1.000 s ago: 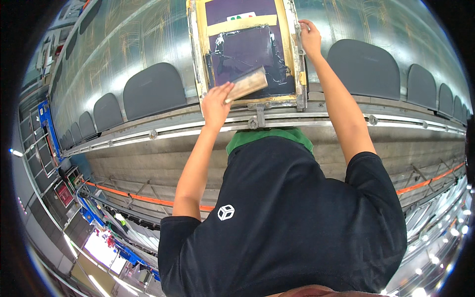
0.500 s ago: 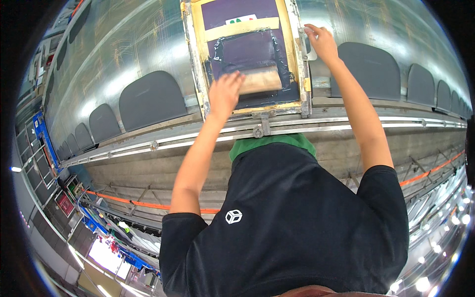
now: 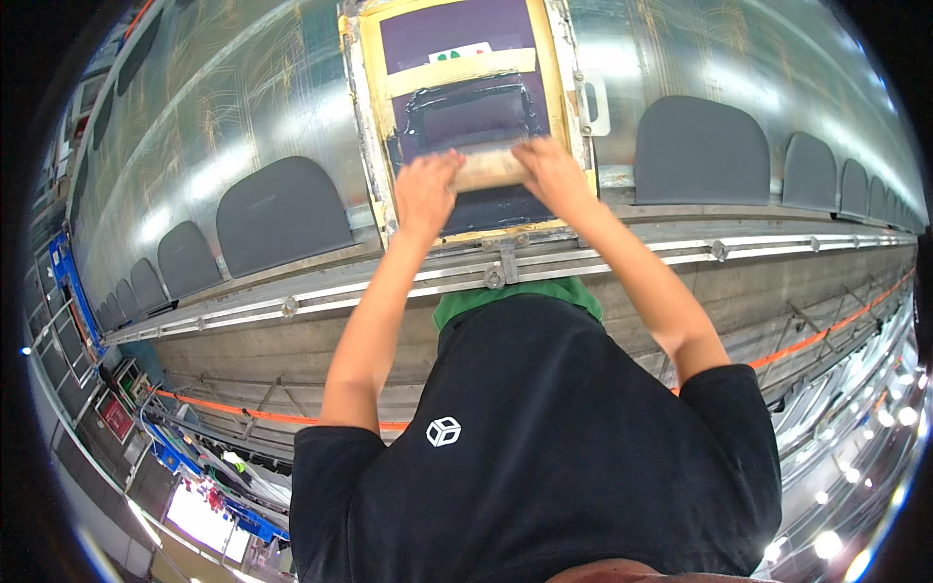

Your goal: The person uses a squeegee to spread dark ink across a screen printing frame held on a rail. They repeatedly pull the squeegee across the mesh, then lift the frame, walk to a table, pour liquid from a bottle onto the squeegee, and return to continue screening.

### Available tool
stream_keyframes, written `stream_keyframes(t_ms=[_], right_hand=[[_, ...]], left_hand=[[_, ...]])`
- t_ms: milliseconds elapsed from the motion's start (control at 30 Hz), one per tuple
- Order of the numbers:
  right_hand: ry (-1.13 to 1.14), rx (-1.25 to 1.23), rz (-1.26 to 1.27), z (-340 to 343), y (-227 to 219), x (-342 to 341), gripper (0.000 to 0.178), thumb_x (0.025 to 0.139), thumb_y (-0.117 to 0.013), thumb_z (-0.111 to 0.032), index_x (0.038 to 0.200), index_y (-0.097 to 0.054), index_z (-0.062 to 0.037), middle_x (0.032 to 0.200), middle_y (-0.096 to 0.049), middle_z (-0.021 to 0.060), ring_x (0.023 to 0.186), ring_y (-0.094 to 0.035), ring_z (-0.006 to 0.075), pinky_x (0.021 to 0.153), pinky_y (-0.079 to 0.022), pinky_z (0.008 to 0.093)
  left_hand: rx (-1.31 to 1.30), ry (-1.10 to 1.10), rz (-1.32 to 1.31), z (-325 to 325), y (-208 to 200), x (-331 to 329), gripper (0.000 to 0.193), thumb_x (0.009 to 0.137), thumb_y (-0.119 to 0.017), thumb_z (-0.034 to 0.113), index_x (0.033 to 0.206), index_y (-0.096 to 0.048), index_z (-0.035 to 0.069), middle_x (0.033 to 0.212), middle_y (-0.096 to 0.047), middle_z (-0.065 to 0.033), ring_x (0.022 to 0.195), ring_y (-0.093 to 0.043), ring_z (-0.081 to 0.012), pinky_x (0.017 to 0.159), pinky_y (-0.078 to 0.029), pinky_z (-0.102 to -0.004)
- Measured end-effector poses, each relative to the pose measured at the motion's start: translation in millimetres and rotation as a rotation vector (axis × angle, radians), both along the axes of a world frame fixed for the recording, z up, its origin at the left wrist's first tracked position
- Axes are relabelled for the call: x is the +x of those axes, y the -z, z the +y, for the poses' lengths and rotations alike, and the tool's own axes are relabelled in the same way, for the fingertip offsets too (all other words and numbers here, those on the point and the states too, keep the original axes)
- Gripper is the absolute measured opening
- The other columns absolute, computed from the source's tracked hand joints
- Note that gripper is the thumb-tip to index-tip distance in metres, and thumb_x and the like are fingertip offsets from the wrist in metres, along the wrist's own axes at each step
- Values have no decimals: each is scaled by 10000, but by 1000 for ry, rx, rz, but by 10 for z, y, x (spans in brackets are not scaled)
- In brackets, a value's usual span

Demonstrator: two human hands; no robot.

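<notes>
A screen-printing frame (image 3: 566,58) with a dark purple mesh and yellow tape along its edges lies on the long bench. My left hand (image 3: 426,194) is closed on the left end of a wooden-handled squeegee (image 3: 489,168). At its other end my right hand (image 3: 554,178) grips the same handle. The squeegee lies across the near part of the mesh, its blade mostly hidden. Wet dark ink (image 3: 473,92) edges a rectangle on the mesh beyond it. A strip of yellow tape (image 3: 462,73) crosses the screen farther off.
Dark grey rounded pads (image 3: 702,151) line the shiny bench on both sides of the frame. A metal rail (image 3: 641,255) runs along the bench's near edge, with a clamp block (image 3: 507,260) below the frame. A white handle (image 3: 596,102) sticks out at the frame's right side.
My right hand has left the frame's right edge and taken hold of the squeegee's right end. My left hand stays on its left end. The whole view has shifted slightly.
</notes>
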State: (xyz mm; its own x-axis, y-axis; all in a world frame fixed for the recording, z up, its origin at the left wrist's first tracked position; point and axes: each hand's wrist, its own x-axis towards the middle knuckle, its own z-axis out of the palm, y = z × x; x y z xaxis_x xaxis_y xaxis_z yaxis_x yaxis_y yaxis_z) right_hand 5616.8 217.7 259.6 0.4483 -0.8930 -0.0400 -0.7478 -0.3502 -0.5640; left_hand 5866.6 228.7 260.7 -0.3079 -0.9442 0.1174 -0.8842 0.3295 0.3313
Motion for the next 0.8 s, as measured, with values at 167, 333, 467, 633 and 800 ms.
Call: stream_keyframes(t_ms=[167,333,467,633,800], right_hand=[[5,43,-25,108,-120,-13,531,726,-769,-25,1243,-653,-34,1230,-625,127,1163,-582,329,1019,-483,403],[6,-139,-30,-932,-2,35,467,749,-759,-57,1208,-673,-50,1217,-647,130,1173,-595,324,1003,-497,401],[23,-97,4,-445,22,59,415,731,-753,-68,1139,-682,-43,1161,-657,100,1112,-595,314,930,-521,410],[-32,-126,89,314,-73,6,392,732,-742,-106,1123,-701,-97,1135,-662,31,1083,-583,235,900,-500,383],[-58,-257,204,-591,-218,33,429,709,-792,-128,1133,-729,-135,1163,-674,16,1105,-577,239,925,-497,380]], left_hand=[[97,27,43,75,-20,123,459,734,-677,7,1149,-743,193,1206,-722,6,1107,-660,-211,879,-509,-378],[7,-37,112,-859,-61,120,359,737,-678,17,1053,-758,166,1102,-747,-15,1026,-683,-251,836,-531,-405],[81,-72,25,-369,-32,57,380,728,-669,2,1057,-753,173,1078,-747,-8,1018,-681,-243,841,-520,-394],[32,7,67,329,4,92,392,759,-683,55,1129,-727,177,1168,-726,-3,1077,-671,-220,896,-494,-394],[80,-11,138,-485,-99,175,406,726,-733,50,1120,-744,146,1149,-737,-36,1076,-681,-253,899,-522,-400]])
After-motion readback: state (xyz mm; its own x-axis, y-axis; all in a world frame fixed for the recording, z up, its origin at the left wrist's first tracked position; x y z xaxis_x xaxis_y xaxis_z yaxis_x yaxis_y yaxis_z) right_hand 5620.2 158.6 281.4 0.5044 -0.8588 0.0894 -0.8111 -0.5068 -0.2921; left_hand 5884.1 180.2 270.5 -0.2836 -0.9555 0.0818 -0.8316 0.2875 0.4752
